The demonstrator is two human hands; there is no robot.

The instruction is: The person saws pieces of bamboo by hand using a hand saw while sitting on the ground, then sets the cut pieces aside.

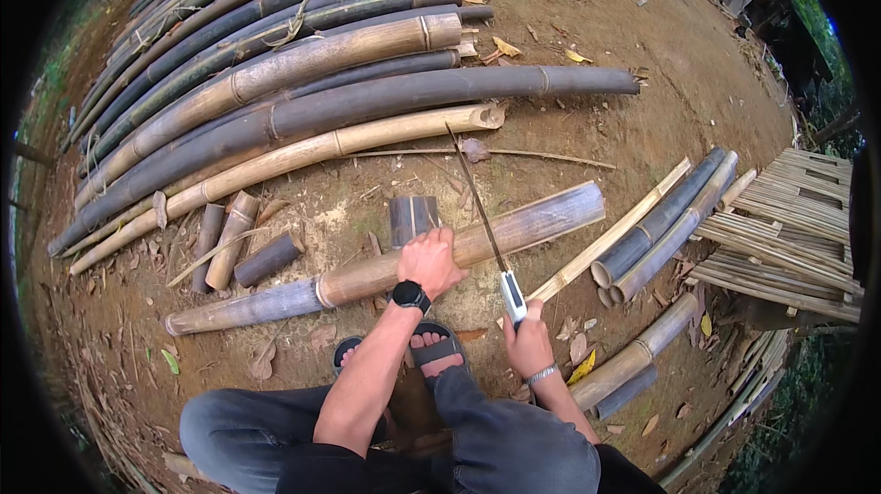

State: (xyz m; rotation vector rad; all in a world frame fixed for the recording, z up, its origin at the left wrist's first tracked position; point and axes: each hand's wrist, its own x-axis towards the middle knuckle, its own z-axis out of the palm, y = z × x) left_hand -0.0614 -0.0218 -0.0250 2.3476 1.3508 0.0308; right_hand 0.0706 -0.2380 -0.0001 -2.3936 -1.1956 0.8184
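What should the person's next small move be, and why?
Probably one light saw stroke: the right hand grips the saw by its white handle, the blade crosses over the bamboo pole, and the left hand rests on that pole near the blade. Whether the teeth already touch is unclear.

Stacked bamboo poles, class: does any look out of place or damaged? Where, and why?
The long dark bamboo pole juts rightward past the pale bamboo pole in front of it; its right end looks ragged rather than cleanly cut.
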